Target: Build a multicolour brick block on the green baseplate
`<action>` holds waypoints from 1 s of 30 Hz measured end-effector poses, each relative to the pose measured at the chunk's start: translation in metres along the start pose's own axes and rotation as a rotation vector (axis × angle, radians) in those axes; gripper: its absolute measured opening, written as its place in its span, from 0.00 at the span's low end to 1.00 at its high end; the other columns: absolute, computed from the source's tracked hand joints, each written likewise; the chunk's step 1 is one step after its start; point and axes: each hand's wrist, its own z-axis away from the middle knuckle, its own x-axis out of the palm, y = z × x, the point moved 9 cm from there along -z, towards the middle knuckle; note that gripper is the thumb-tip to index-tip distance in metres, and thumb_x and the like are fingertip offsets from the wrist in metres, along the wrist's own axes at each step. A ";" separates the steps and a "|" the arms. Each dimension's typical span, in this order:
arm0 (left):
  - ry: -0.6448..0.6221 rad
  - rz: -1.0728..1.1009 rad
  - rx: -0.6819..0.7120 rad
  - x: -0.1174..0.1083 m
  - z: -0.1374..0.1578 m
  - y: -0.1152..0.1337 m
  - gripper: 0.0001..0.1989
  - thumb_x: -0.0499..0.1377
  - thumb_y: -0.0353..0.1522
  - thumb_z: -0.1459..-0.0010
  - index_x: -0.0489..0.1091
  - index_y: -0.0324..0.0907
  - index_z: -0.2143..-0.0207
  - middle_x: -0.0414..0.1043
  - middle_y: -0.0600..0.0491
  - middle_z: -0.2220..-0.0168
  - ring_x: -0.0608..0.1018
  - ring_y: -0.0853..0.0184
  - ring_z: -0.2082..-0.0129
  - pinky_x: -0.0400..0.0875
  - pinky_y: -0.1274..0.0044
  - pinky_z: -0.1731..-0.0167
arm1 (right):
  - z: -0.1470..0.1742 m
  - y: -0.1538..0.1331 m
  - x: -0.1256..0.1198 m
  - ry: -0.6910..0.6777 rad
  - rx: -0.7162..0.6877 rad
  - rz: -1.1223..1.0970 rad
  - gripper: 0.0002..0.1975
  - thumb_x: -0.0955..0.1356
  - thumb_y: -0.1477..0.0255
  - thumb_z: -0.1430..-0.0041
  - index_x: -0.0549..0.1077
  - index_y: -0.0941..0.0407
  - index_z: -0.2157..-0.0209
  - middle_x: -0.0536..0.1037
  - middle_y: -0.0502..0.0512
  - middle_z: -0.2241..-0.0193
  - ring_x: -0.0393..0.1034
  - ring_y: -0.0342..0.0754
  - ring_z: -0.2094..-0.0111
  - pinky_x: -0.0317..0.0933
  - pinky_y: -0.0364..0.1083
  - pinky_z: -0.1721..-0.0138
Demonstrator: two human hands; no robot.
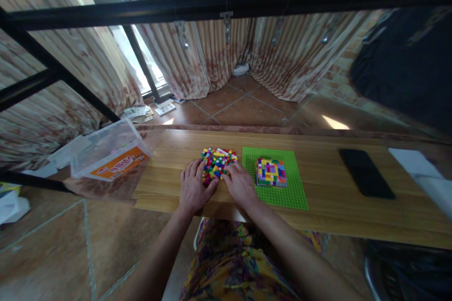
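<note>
A loose pile of small multicoloured toy bricks (216, 165) lies on the wooden table between my two hands. My left hand (194, 187) rests at the pile's left edge, fingers stretched out and thumb apart, with nothing seen in it. From the right, my right hand (241, 185) touches the pile with its fingertips; thumb and fingers look apart, and I make out no brick held between them. Just right of that hand is a green studded baseplate (298, 188), bearing a square block built of colourful bricks (271, 172) with a patterned top.
The narrow wooden table (325, 216) holds a black phone-like slab (366, 172) and white paper (411, 162) at the right. A clear plastic box with an orange label (120, 162) stands to the left. A black metal bar (197, 7) crosses above, before striped curtains (205, 56).
</note>
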 end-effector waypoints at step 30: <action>0.115 0.187 0.071 -0.002 0.001 -0.011 0.12 0.56 0.39 0.39 0.77 0.49 0.58 0.71 0.48 0.45 0.74 0.60 0.48 0.66 0.65 0.47 | 0.066 0.122 -0.126 0.335 0.301 -0.099 0.17 0.62 0.68 0.42 0.78 0.57 0.57 0.80 0.61 0.61 0.75 0.53 0.61 0.66 0.51 0.58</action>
